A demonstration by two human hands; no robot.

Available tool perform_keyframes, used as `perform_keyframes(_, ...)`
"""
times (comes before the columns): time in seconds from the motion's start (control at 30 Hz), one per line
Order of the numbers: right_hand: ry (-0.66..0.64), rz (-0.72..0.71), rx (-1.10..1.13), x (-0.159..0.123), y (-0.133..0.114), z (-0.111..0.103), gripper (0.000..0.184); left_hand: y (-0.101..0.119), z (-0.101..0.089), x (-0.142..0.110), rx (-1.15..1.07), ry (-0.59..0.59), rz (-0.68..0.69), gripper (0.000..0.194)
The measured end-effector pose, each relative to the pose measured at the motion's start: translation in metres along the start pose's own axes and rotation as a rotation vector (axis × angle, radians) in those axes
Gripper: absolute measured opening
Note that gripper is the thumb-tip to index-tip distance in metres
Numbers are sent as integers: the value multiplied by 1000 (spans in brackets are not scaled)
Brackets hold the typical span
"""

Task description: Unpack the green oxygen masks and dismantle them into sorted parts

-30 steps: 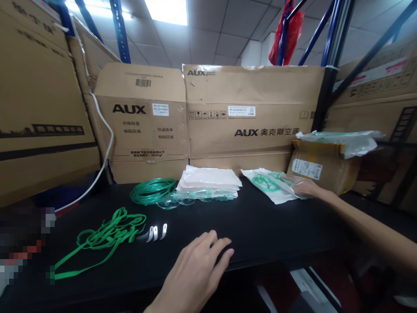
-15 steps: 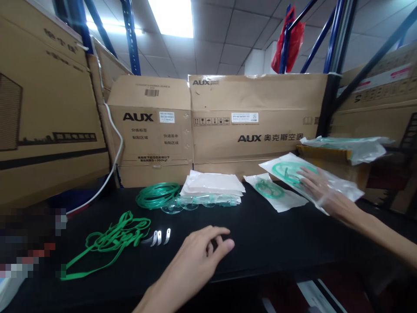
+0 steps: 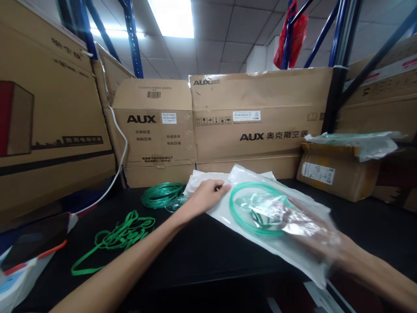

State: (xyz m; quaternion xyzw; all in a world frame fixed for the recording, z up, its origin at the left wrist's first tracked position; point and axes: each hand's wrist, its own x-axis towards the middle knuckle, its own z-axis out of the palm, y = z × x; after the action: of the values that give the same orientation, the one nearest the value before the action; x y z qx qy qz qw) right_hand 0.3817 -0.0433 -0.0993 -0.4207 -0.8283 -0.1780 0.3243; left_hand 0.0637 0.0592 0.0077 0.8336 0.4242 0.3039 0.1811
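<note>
A clear plastic packet (image 3: 260, 213) with a coil of green tubing and a mask inside hangs over the black table (image 3: 208, 252). My right hand (image 3: 312, 234) is under the packet, seen through the plastic, and carries it. My left hand (image 3: 205, 196) pinches the packet's upper left corner. Behind my left hand lies a stack of white packets (image 3: 202, 180). A coil of green tubing (image 3: 161, 194) rests left of that stack.
A tangle of green straps (image 3: 120, 234) lies on the table's left part. A dark phone (image 3: 32, 239) lies at the far left. Large AUX cardboard boxes (image 3: 254, 117) wall the back. A smaller carton (image 3: 332, 171) topped with packets stands at the right.
My right hand lifted a packet off the pile at the right and brought it to the middle. My left hand left the table's front and reached forward to grip the packet's corner.
</note>
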Motion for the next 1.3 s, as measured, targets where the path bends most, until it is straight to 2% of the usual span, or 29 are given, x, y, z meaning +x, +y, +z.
perform_keyframes(0.1, 12, -105, -85, -2, -10, -14, 29, -26, -20, 12, 0, 85, -129, 34)
perform_keyframes(0.2, 60, -86, -211, -5, -29, -30, 23, -57, -44, 26, -7, 154, -281, 30)
perform_keyframes(0.3, 39, -65, -221, -9, -48, -36, 24, -81, -58, 40, 12, 206, -392, 34)
perform_keyframes(0.43, 22, -8, -175, -10, -66, -19, 22, -96, -58, 55, 117, 284, -482, 34)
perform_keyframes(0.53, -46, 70, -93, -3, -80, 1, 24, -98, -52, 54, 236, 346, -480, 34)
perform_keyframes(0.6, -78, 105, -36, 9, -92, 11, 30, -94, -49, 46, 316, 378, -425, 36)
perform_keyframes(0.7, -120, 170, 63, 35, -112, 20, 38, -77, -47, 28, 400, 380, -268, 37)
perform_keyframes(0.83, -223, 232, 276, 72, -121, 19, 33, -33, -38, -8, 430, 333, -27, 36)
perform_keyframes(0.93, -218, 266, 349, 88, -110, 11, 32, 0, -15, -50, 387, 295, 138, 30)
perform_keyframes(1.0, -187, 268, 371, 89, -99, 4, 32, 14, 7, -82, 301, 216, 317, 29)
perform_keyframes(1.13, -142, 261, 370, 67, -80, -2, 29, 13, 48, -128, 295, -24, 436, 31)
perform_keyframes(1.23, -198, 206, 333, 45, -74, 5, 30, 3, 58, -139, 317, -79, 430, 30)
perform_keyframes(1.3, -196, 206, 294, 35, -74, 13, 34, -1, 56, -142, 331, -88, 471, 42)
